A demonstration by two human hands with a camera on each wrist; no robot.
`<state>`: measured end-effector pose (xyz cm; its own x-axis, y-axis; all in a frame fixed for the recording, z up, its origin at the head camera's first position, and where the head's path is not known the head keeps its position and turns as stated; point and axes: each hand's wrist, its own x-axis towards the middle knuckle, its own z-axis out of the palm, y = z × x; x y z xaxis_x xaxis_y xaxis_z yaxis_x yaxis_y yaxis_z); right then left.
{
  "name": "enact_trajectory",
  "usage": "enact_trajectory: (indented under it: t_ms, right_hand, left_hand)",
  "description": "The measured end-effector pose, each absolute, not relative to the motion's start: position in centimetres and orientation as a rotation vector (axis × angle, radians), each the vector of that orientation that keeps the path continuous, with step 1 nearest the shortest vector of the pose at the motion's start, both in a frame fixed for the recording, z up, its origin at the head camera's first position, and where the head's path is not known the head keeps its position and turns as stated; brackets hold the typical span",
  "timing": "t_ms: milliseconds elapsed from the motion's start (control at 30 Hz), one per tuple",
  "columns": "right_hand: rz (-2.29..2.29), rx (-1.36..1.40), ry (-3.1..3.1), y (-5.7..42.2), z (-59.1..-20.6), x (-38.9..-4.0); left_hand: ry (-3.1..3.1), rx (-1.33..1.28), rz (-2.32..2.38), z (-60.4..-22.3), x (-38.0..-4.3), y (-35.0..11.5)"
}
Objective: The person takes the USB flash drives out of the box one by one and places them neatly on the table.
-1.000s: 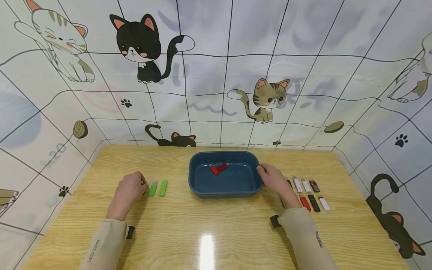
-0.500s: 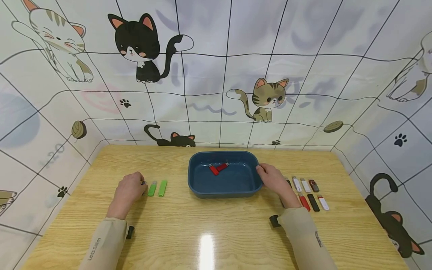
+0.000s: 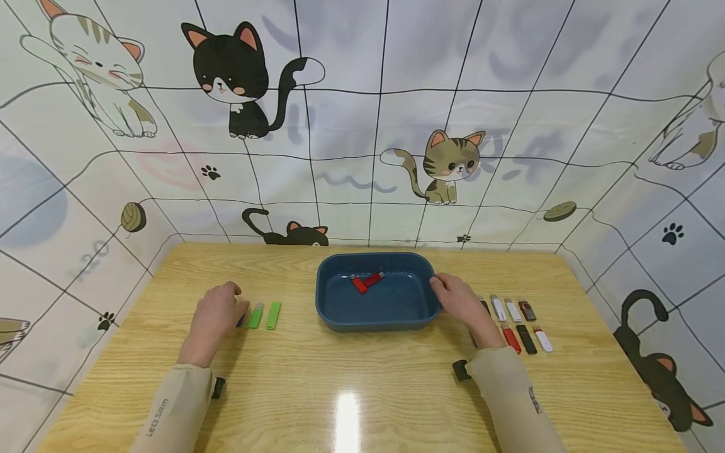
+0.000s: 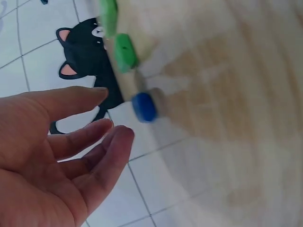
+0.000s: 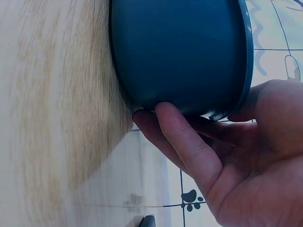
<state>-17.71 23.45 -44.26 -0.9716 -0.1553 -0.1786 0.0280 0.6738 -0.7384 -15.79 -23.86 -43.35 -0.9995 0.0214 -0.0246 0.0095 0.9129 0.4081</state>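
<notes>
My left hand (image 3: 216, 318) is over the left of the table, fingers and thumb parted with nothing between them. Just past its fingertips in the left wrist view lies a blue USB stick (image 4: 144, 107); the hand mostly hides it in the head view. Two green USB sticks, one with a clear cap (image 3: 257, 316) and one plain green (image 3: 274, 316), lie to its right. My right hand (image 3: 455, 301) grips the right end of a dark blue plastic bin (image 3: 374, 327), thumb at the rim and fingers against the outer wall. Two red USB sticks (image 3: 359, 284) lie inside.
Right of the bin, several USB sticks lie in two rows, among them a white one (image 3: 513, 311), a red one (image 3: 511, 339) and a black one (image 3: 527, 340); my right forearm partly covers the group. A cat-patterned wall covering (image 3: 351, 126) surrounds the wooden table (image 3: 300, 390).
My left fingers, earlier closed at the blue USB stick, have spread and lifted slightly away from it. The right hand stays on the bin.
</notes>
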Motion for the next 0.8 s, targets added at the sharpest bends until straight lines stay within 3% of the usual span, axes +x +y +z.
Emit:
enact_trajectory:
  t_ms: [233, 800]
  right_hand:
    - [-1.179, -0.108, 2.668, 23.5, -44.3, -17.7]
    - [-1.172, -0.092, 2.662, 23.4, -44.2, -17.7]
  left_hand:
    - [3.135, 0.111, 0.797, -41.7, -15.9, -21.5]
    - [3.195, 0.436, 0.879, -37.5, -15.8, -10.3]
